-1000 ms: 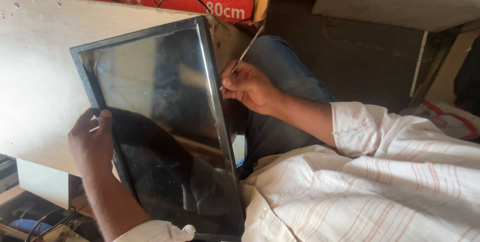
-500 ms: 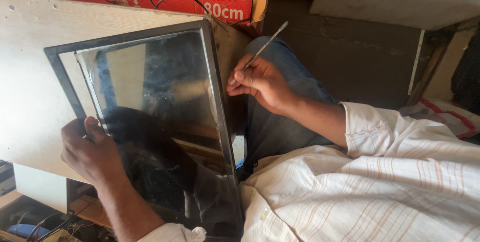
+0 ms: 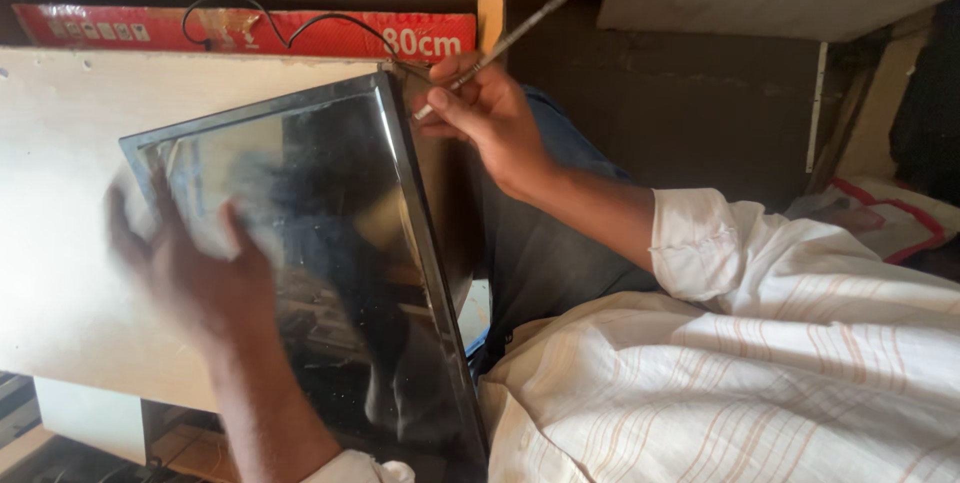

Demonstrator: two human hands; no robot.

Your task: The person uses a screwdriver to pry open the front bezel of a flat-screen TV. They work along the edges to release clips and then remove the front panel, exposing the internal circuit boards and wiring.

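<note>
Left hand (image 3: 195, 268) open (blurred) over flat screen panel (image 3: 330, 243); right hand (image 3: 490, 113) pinching thin tool (image 3: 505, 43).

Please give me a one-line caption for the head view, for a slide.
Left hand blurred over a dark screen; right hand holds a thin tool.

The flat screen panel (image 3: 330, 273) lies on the board (image 3: 60, 243), a long carton (image 3: 250, 31) behind both.
</note>
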